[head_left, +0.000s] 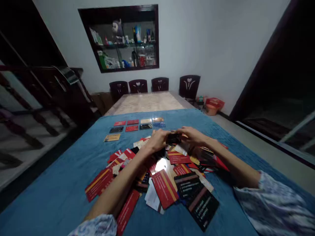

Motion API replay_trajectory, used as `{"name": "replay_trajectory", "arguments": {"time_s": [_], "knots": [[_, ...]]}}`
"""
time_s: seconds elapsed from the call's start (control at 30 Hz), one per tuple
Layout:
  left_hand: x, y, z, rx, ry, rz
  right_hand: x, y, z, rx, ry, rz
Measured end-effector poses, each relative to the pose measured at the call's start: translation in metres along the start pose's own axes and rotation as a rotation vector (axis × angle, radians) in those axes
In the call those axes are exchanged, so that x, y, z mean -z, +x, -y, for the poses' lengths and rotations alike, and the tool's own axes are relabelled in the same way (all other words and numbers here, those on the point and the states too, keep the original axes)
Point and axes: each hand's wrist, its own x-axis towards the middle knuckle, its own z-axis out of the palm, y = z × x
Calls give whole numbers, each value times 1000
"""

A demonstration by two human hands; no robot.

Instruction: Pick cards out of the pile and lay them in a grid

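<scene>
- Heap of loose cards [162,168], mostly red, black and white, lay spread under both forearms; many of them showed a stripe and lines of print.
- Dark card [173,138] was at the far edge of this heap, between the two hands; blur did not let me tell whether it was one card or several.
- Left hand [158,139] was closed on its left end, and right hand [192,135] pinched it at the other end, so the hands were joined by it.
- The step in hand seemed to be the handling of this dark card above the others.
- The next move, I would judge, called for a light, exact grip, because thin cards can slip or drag their neighbours.
- Farther off, two rows of cards [132,128] lay flat and separate, with one yellow card [112,137] nearer, at their left end.
- Blue cloth [69,170] covered the near part of the worktop [152,101]; its far part showed a pale, stone-like top.
- Behind stood four dark chairs [137,87] and, in the white wall, a niche [130,69] with bottles and a plush toy [117,31].
</scene>
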Motion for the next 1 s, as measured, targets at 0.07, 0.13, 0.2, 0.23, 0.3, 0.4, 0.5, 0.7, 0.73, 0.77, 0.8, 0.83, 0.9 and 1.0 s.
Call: {"name": "replay_trajectory", "arguments": {"time_s": [0.07, 0.13, 0.2, 0.23, 0.3, 0.4, 0.5, 0.7, 0.73, 0.77, 0.8, 0.83, 0.9, 1.0], "knots": [[-1, -1, -2, 48, 29, -21, -3, 0, 1, -24, -13, -31], [-1, -2, -4, 90, 54, -28, -6, 0, 1, -47, -26, -52], [-1, -3, -5, 128, 73, -16, -9, 0, 2, -70, -38, -59], [0, -3, -6, 142, 81, -10, -9, 0, 2, -78, -44, -62], [1, -4, -7, 162, 95, -1, -11, -1, 3, -91, -56, -69], [2, -5, -9, 185, 104, 12, -12, -1, 4, -106, -74, -74], [0, -6, -10, 210, 82, 13, -12, 0, 5, -112, -77, -80], [-8, -4, -7, 226, 58, 21, -10, 2, 8, -51, -76, -23], [-8, -3, -7, 228, 58, 27, -9, 2, 8, -46, -86, -14], [-8, -3, -7, 232, 58, 32, -9, 1, 9, -43, -97, -9], [-8, -3, -7, 235, 55, 36, -9, 1, 8, -42, -107, -10], [-7, -3, -8, 237, 51, 38, -9, 1, 8, -39, -113, -14], [-5, -4, -8, 235, 42, 44, -10, 0, 6, -31, -119, -24], [-2, -4, -9, 228, 34, 60, -11, 0, 5, -17, -130, -31]]}}
